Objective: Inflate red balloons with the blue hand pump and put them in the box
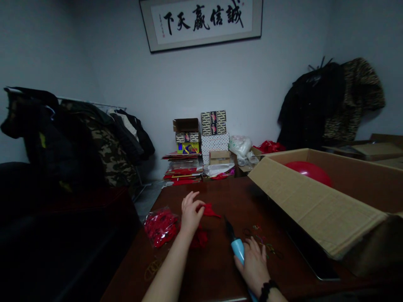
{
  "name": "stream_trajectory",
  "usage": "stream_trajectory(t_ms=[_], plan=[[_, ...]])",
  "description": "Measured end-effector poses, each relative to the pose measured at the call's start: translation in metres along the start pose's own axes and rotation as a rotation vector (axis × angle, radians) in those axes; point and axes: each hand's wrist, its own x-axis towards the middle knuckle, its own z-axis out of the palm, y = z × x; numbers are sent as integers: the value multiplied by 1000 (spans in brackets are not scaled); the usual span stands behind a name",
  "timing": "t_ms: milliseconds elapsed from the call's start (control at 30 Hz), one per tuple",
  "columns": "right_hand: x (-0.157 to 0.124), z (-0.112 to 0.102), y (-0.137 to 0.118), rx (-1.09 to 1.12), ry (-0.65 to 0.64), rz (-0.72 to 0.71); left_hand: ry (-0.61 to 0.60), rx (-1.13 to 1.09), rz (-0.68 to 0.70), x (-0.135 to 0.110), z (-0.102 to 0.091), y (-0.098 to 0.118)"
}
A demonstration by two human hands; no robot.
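Note:
My left hand is raised over the middle of the table, thumb and index finger pinched on a limp red balloon that sticks out to the right. My right hand lies over a light blue balloon pump, thumb on its left side and fingers along its right. The pump's black nozzle points away from me. Left of my left forearm sits a clear plastic bag of red balloons. More loose red balloons lie partly hidden behind that forearm.
An open cardboard box with an inflated red balloon takes up the table's right side. A dark flat device lies beside it. Coloured rubber bands are scattered near my right hand. Stacked boxes stand at the wall.

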Motion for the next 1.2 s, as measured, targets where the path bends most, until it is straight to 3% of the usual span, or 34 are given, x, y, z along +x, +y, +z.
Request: stream_trajectory(t_ms=[133,200,300,400,500,667,900,1200], plan=[[-10,-10,17,21,-54,-7,-389,18,130,-45,49,6],[-18,-10,25,28,-85,-15,-541,53,84,-71,67,0],[-33,-11,38,30,-134,-22,-514,128,-119,-99,78,-7],[-48,-13,51,22,-206,-49,-454,171,-173,-109,75,-6],[-56,-20,59,3,-249,-72,-466,164,-112,-109,72,4],[-58,-29,64,4,-262,-109,-619,95,54,-100,80,17],[-61,-20,58,44,-259,-146,-792,97,189,-83,97,18],[-49,-12,50,61,-219,-150,-773,47,270,-80,105,11]])
